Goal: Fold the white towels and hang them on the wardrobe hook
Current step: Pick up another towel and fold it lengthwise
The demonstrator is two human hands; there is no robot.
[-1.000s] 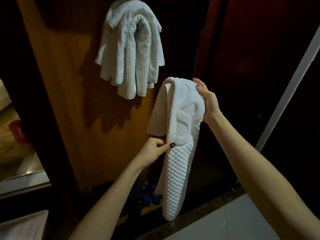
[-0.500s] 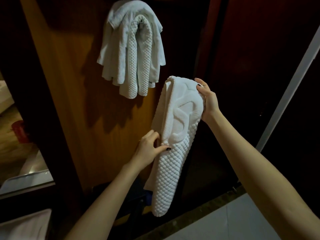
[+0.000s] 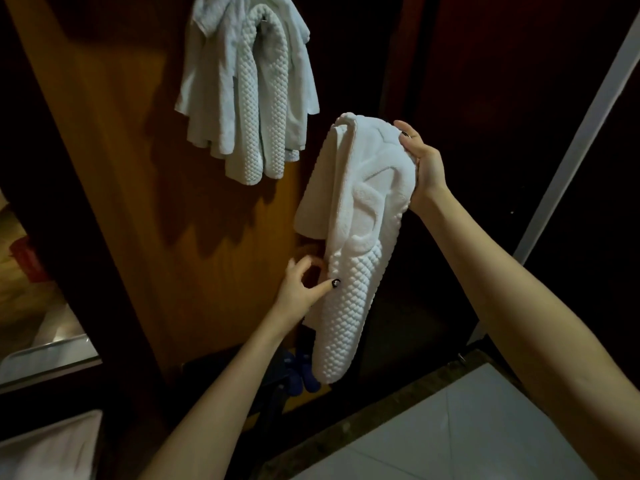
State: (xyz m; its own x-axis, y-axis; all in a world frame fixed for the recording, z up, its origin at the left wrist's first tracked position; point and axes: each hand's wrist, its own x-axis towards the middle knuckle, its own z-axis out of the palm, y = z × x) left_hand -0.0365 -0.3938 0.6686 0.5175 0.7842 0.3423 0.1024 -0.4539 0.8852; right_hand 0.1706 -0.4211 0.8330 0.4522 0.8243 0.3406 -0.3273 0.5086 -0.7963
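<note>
Held towel: a white towel [image 3: 349, 271] was held up near the centre of the view, in front of the wardrobe and clear of the floor. It was folded into a long, narrow band that hung down and tapered towards 6 o'clock.
Towel texture: the lower half was covered in a raised waffle-like quilting; the upper half was smoother pile with thick embossed curves. Layered folded edges were seen at its top, at 11 o'clock.
Right hand: the right hand [image 3: 424, 161] was closed over the towel's top corner at 1 o'clock, fingers curled round the fabric, and the weight was carried there.
Left hand: the left hand [image 3: 299, 289] was set at the towel's 9 o'clock edge, its thumb tip laid on the quilted surface and its fingers loosely curled beside and behind the edge. Whether the edge was pinched could not be told.
Hung towels: a bundle of white towels [image 3: 249, 88] was draped at 12 o'clock, with a quilted loop over plain limp cloth.
Wardrobe panel: smooth orange-brown wood [image 3: 121, 168] was seen behind both towels.
Floor: pale glossy tiles [image 3: 467, 427] were seen at 5 o'clock.
Blue object: a small dark blue shape [image 3: 301, 372], too dim to identify, was seen just beside the towel's lower end.
</note>
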